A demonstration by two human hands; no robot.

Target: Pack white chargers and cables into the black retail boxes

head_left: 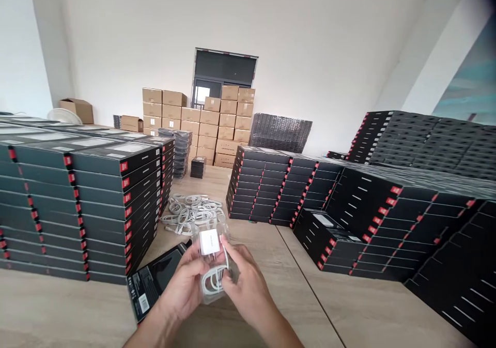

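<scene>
Between my hands is a clear plastic tray (216,297) with a white charger plug (210,242) in its upper part and a coiled white cable (212,282) in its lower part. My left hand (185,281) grips the tray along its left side. On the right side, the fingers of my right hand (248,281) press at the cable and the tray's edge. Just beyond lies a heap of loose white cables (189,209) on the table. A black box (149,281) with a barcode label lies flat beside my left forearm, partly covered by it.
Tall stacks of black boxes with red tabs stand at the left (104,213) and right (267,187) of the wooden table (279,306). Brown cartons (209,131) and stacked plastic trays (281,131) are at the back. A seam crosses the table right of my hands.
</scene>
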